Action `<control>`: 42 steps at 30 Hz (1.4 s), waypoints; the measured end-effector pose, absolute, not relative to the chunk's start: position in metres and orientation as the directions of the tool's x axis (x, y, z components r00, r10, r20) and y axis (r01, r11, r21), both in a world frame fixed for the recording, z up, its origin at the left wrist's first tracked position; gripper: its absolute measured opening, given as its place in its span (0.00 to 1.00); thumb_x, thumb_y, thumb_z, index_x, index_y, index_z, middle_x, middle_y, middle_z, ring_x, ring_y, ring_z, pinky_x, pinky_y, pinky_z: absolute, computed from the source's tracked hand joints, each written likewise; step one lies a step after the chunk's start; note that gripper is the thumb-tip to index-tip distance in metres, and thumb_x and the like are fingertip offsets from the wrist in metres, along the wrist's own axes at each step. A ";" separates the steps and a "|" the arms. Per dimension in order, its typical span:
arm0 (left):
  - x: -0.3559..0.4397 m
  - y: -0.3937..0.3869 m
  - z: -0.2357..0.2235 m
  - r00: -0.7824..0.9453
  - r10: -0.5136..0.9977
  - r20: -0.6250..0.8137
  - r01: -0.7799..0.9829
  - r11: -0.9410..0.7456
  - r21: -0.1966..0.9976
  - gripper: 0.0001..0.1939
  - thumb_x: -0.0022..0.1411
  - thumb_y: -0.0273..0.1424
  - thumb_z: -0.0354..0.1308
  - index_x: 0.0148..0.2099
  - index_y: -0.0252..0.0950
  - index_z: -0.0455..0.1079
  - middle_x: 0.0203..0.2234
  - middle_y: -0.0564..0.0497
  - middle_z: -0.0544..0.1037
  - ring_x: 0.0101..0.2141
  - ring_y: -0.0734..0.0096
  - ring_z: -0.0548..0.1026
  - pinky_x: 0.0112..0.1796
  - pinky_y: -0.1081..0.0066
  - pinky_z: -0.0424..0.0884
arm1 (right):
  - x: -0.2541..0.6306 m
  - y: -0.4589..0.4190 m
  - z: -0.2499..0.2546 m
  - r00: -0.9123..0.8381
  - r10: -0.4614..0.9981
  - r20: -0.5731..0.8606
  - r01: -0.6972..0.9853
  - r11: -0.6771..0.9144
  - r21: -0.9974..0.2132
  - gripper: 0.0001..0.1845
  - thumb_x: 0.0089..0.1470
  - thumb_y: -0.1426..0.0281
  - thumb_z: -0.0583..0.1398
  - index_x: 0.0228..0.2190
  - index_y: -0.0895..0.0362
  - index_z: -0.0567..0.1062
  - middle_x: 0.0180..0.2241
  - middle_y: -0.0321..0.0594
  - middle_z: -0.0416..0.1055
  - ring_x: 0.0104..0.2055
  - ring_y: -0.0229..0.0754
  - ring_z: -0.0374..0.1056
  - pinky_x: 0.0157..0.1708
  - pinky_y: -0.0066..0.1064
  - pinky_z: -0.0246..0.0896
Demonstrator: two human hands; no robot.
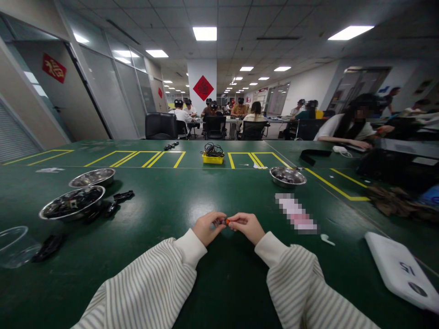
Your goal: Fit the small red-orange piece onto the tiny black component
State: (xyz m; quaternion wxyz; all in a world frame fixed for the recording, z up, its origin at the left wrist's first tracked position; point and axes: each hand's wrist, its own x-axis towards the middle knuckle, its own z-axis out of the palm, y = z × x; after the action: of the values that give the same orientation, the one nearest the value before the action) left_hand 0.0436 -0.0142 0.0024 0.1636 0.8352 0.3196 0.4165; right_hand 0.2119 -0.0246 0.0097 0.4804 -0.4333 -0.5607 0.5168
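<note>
Close together over the green table, my two hands pinch a very small object between them. My left hand has its fingers closed on a small dark part, mostly hidden by the fingertips. The fingertips of my right hand are shut on a tiny orange piece that meets the dark part. Whether the two are joined I cannot tell. Off to the left stands a metal bowl heaped with black parts, with several black pieces lying beside it.
Behind that bowl is a second metal bowl; another bowl stands at the right. A clear plastic cup lies far left. A yellow box of black cable sits ahead. A white earbud and white device are at right. A person sits beyond.
</note>
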 end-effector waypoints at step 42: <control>-0.072 0.067 -0.001 0.053 0.911 0.410 0.973 -0.140 0.184 0.15 0.55 0.25 0.46 0.45 0.34 0.66 0.29 0.49 0.63 0.29 0.71 0.63 0.31 0.73 0.61 | 0.220 -0.019 0.009 -0.035 0.996 0.080 0.172 0.085 -0.981 0.10 0.40 0.72 0.55 0.29 0.62 0.71 0.21 0.38 0.69 0.20 0.32 0.62 0.17 0.23 0.55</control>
State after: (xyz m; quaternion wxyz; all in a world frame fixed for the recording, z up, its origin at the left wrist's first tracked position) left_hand -0.0720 0.0674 -0.0013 -0.0710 0.7222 0.6521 0.2197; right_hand 0.2201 -0.0194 0.0092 0.4677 -0.5136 -0.5688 0.4404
